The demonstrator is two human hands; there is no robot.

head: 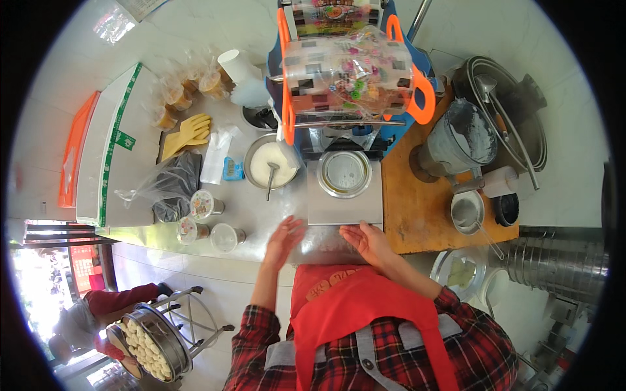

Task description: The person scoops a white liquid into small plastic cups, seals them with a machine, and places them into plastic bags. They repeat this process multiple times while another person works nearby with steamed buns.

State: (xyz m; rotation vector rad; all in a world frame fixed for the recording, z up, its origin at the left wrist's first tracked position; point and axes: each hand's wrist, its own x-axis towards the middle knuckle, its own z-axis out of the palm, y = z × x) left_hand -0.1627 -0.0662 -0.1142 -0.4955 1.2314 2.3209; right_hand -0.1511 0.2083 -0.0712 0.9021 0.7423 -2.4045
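Note:
A tray-type cup sealing machine (349, 122) with a blue frame stands before me, a roll of printed sealing film (349, 73) mounted between orange holders. Its flat metal slide plate (345, 207) is drawn out towards me. In the plate sits a round metal ring (320, 176), with a pale, shiny round surface inside it. My right hand (369, 242) is at the plate's front edge, thumb and fingers apart, seeming to touch it. Left of the plate, my left hand (283, 242) hovers over the steel counter (274, 215), fingers apart and holding nothing.
At left stand several lidded plastic cups (228, 238) and a bowl of white granules (270, 159) with a spoon. Yellow rubber gloves (188, 134) lie behind. At right are a blender jug (462, 137) and a strainer (467, 212). A person (80, 317) stands beside a steamer (156, 347).

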